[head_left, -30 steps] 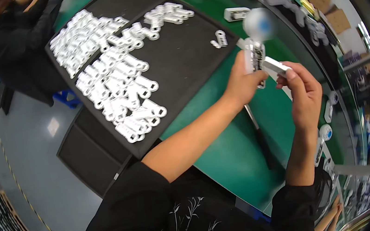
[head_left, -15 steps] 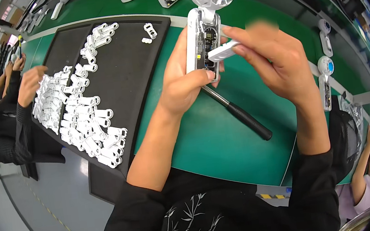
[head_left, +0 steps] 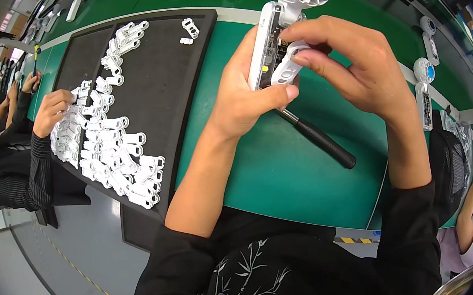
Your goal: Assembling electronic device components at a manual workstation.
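My left hand (head_left: 236,97) grips the handle of a white handheld fan (head_left: 265,48), thumb across its lower end. The fan head with a blue centre points up, and the handle's open front shows a circuit board. Between the thumb and fingers of my right hand (head_left: 357,66) is a small white cover panel (head_left: 286,70) with round holes. It lies tilted over the lower part of the open handle; whether it is seated, I cannot tell. A black-handled tool (head_left: 325,142) with a metal shaft lies on the green table below, its tip hidden behind the fan.
On the left, a black tray (head_left: 169,67) bears many white cover panels (head_left: 109,158) in piles. Another person's hand (head_left: 52,112) reaches over its far-left part. More fans (head_left: 424,87) lie along the right and far side of the green table (head_left: 289,182).
Both hands and the fan have shifted right, and the fan leans more to the right. The panel has turned from edge-on to show its face, closer over the handle.
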Demonstrator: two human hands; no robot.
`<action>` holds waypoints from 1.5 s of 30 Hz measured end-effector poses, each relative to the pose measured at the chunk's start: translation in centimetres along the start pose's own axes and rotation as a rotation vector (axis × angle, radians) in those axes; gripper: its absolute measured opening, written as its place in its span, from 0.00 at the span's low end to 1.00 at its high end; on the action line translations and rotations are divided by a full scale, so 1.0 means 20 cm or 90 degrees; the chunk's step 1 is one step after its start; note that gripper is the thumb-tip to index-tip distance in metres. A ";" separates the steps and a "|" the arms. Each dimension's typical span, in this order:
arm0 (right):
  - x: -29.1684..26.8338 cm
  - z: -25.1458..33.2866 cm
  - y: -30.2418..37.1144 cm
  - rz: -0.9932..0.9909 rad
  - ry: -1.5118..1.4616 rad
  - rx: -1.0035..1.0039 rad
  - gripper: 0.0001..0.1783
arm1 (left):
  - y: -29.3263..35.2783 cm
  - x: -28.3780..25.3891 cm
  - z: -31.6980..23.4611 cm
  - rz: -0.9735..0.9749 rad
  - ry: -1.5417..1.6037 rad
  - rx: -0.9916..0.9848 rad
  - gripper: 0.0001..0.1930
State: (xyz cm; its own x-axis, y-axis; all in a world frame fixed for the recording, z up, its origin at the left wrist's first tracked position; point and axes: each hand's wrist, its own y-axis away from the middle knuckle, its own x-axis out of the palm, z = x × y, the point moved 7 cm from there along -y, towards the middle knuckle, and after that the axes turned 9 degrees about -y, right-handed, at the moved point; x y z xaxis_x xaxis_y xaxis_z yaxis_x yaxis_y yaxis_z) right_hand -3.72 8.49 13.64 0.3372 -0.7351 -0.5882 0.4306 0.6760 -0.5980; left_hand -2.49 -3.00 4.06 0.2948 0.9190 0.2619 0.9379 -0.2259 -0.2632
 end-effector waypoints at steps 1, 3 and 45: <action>-0.01 -0.01 0.00 -0.013 -0.033 0.022 0.16 | 0.00 0.00 0.00 -0.006 -0.002 0.018 0.37; -0.01 0.01 -0.01 -0.002 -0.019 -0.006 0.16 | -0.01 -0.01 -0.02 -0.020 -0.007 0.053 0.37; 0.15 0.27 0.07 0.019 0.140 -0.308 0.12 | 0.09 -0.05 -0.13 -0.034 0.334 0.099 0.23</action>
State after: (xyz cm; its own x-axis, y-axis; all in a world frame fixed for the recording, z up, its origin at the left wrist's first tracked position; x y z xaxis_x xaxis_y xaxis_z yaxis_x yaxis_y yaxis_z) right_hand 2.46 6.99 14.06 0.1377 -0.7225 -0.6775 -0.0285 0.6809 -0.7318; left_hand -0.60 -5.27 5.72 0.3371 0.6337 0.6962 0.9275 -0.0964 -0.3613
